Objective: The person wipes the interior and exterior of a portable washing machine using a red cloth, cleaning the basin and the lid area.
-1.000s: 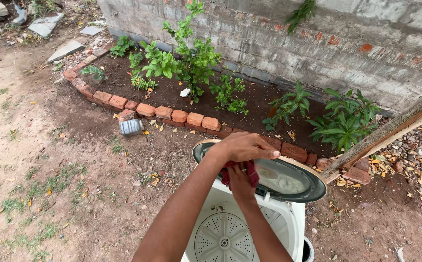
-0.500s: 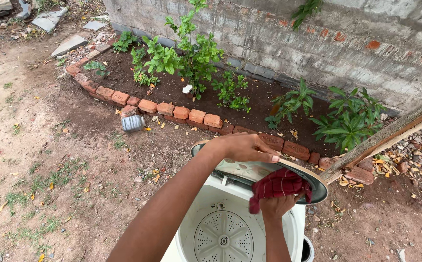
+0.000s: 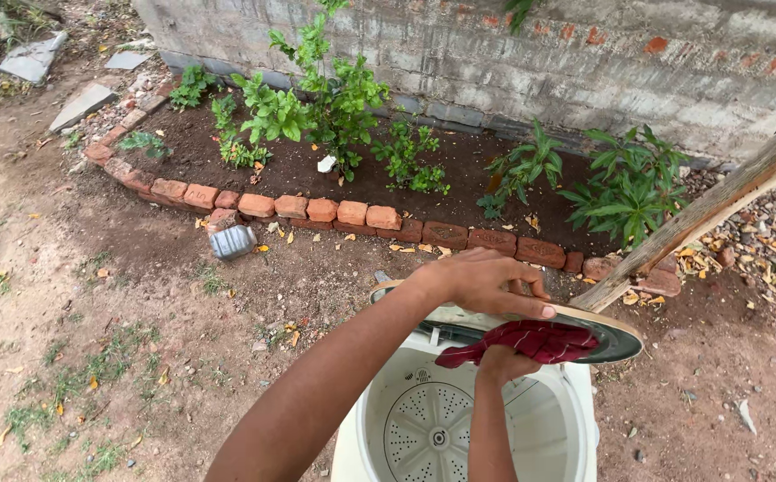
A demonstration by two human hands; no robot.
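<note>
Steadies the raised lid (image 3: 618,337) of a white top-loading washing machine (image 3: 350,451) with the left hand (image 3: 486,281), palm down on the upper rim, fingers partly curled over the edge. Presses a red checked cloth (image 3: 531,339) against the lid's underside with the right hand (image 3: 500,364), closed around the cloth's lower bunch from below. Puts the cloth directly between the two hands: just under the left, just above the right, touching the right and the lid, with its long axis running along the rim from lower left to upper right. Leaves the perforated drum (image 3: 437,433) open beneath both forearms, the right hand being the nearer to it. Shows beyond the machine a slanting wooden pole (image 3: 718,210), a brick edging (image 3: 317,211) around a planted bed, a grey can (image 3: 232,241) on the dirt and a block wall (image 3: 540,54). Compared with half a second ago: cloth spread flatter and further right along the rim rather than bunched lower down, lid seen more edge-on, left hand on the rim as before.
</note>
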